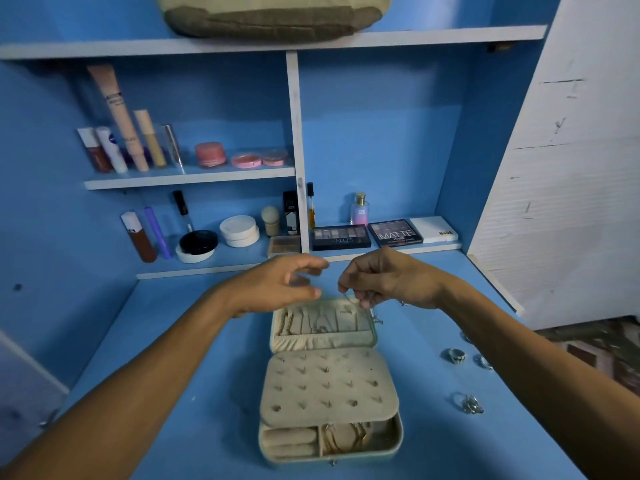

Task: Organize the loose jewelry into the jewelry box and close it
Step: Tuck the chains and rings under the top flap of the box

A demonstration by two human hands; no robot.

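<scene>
On the blue desk top point(180, 341), in the head view, we see a beige, cushion-lined rectangular jewelry box point(388, 445) standing open between our two forearms. Its lid is swung back toward the shelves and shows a row of hooks and a gathered pocket. A padded beige earring panel point(329, 386), dotted with small studs, covers most of the base. In front of it, the open compartments hold ring rolls and a tangle of gold chains point(353, 438).

Our right hand point(384, 278) hovers above the lid's far right corner, thumb and fingertips pinched together on a thin silver chain point(347, 299) that dangles toward the lid. Our left hand point(277, 282) hangs just beside it over the lid's far left. Its fingers are spread and loosely curved, the thumb is apart from the index, and it grips nothing.

Loose silver rings point(454, 355) lie in small groups on the desk to the right of the box, apart from it, some near our right forearm.

Behind the hands, dark eyeshadow palettes point(341, 237) and a small pink perfume bottle point(360, 209) sit on the low white shelf point(446, 247).
</scene>
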